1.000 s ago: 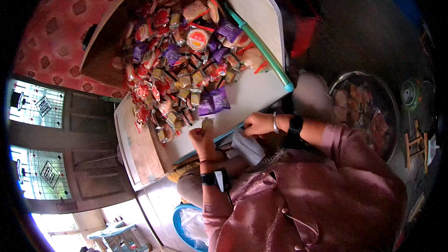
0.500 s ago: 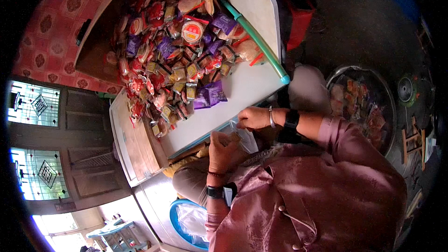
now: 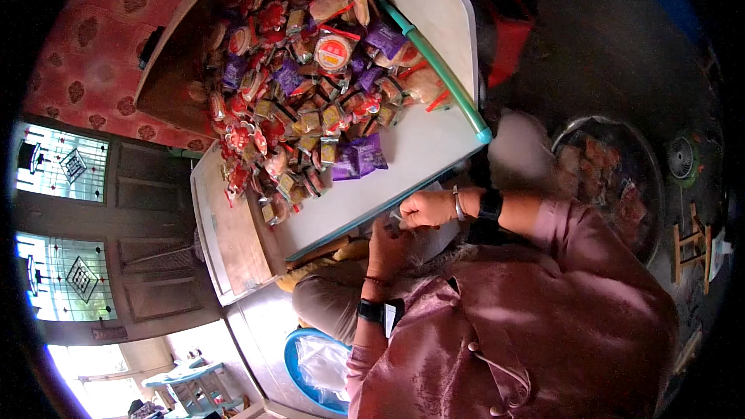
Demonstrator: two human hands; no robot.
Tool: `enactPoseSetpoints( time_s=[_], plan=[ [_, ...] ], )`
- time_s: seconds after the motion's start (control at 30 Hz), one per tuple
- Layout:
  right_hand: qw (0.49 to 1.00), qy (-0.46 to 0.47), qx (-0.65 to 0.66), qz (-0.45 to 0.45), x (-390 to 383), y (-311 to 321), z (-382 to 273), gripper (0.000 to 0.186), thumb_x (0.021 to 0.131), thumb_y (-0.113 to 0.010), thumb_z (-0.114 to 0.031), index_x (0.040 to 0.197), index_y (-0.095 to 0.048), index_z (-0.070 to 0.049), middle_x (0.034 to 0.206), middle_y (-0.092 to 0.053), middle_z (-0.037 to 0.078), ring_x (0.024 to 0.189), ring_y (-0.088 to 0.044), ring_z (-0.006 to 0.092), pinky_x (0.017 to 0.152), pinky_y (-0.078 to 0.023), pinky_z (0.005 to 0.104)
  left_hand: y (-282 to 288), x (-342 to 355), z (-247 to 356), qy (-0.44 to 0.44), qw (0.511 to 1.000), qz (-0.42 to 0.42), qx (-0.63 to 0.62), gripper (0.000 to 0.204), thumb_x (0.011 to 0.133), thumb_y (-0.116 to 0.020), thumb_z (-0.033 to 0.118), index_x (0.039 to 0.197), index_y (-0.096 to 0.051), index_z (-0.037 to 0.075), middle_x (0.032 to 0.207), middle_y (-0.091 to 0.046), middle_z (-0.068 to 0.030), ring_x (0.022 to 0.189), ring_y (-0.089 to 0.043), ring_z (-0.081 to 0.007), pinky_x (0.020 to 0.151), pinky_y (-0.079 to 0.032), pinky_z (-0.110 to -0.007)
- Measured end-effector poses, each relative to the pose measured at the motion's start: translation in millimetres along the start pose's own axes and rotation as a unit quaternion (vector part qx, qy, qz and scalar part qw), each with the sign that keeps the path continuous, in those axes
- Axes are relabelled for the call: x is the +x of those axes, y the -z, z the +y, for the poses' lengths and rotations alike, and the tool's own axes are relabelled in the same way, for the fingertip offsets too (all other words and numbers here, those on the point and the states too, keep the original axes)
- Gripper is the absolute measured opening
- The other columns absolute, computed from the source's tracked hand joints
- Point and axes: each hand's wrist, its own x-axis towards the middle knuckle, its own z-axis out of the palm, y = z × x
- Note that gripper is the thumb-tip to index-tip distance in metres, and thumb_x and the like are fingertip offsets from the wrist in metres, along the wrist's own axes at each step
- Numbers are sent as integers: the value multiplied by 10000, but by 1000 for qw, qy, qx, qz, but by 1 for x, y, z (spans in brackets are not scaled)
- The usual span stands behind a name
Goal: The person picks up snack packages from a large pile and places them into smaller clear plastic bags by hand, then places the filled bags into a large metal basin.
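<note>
Both hands have come back from the table edge toward the lap since the earlier pictures: the left hand (image 3: 388,244), which was raised at the white tabletop, is now lower and close to the body, and the right hand (image 3: 425,208) has drawn in beside it. One white table (image 3: 423,143) with a teal rim fills the middle of the view, and on it lies one big heap of wrapped snacks (image 3: 299,101), too many to count, mostly red, orange and yellow packets. Among them I can count two purple packets (image 3: 358,157) lying side by side at the near edge of the heap, and one round red and white lid or packet (image 3: 334,50) near the top. One round metal tray (image 3: 613,178) with reddish pieces stands on the dark floor at the person's right. One blue basin (image 3: 318,361) with a clear bag inside is down by the left knee. The two hands meet just under the table edge over something pale and crinkled, a clear plastic bag (image 3: 423,239) as it seems, resting on the lap. The right hand is curled nearly closed and pinches its upper edge; the left hand is bent around it from below, but how firmly it grips I cannot tell.
</note>
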Motion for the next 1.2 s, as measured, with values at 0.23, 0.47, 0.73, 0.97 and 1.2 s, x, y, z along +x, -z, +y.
enactPoseSetpoints(
  time_s=[0.23,0.47,0.73,0.97,1.2],
  plan=[
    [999,-33,-8,-13,-4,1,-12,299,857,-607,-301,716,-577,-40,567,-521,-2,503,-483,95,460,-398,288,1,14,-63,-185,892,-184,369,274,738,-646,249,804,-582,-9,737,-629,-167,707,-623,-287,618,-470,-377],
    [998,-65,22,-16,-2,3,-7,280,875,-582,-286,733,-557,-47,592,-544,3,478,-484,89,438,-387,253,2,23,-48,32,956,-145,255,313,747,-671,299,796,-614,-4,776,-643,-168,753,-628,-310,627,-468,-386],
    [997,-13,-28,77,1,7,-3,319,839,-603,-294,707,-584,-4,589,-590,78,539,-560,163,527,-443,342,46,48,-4,-50,990,-71,112,262,775,-696,254,819,-613,10,760,-639,-114,707,-596,-155,627,-472,-313],
    [996,-57,-52,50,4,7,-2,355,846,-595,-347,712,-588,-19,588,-592,71,529,-562,179,534,-452,343,69,117,-9,-139,921,203,304,366,773,-655,216,1055,-558,4,995,-591,-169,996,-515,-343,858,-432,-420],
    [994,-102,-25,35,4,8,1,354,841,-594,-351,703,-586,-26,582,-589,58,513,-555,174,527,-456,344,60,145,1,-20,924,204,322,543,756,-654,270,1195,-499,-9,1075,-537,-211,1106,-440,-380,916,-411,-449]
  ],
)
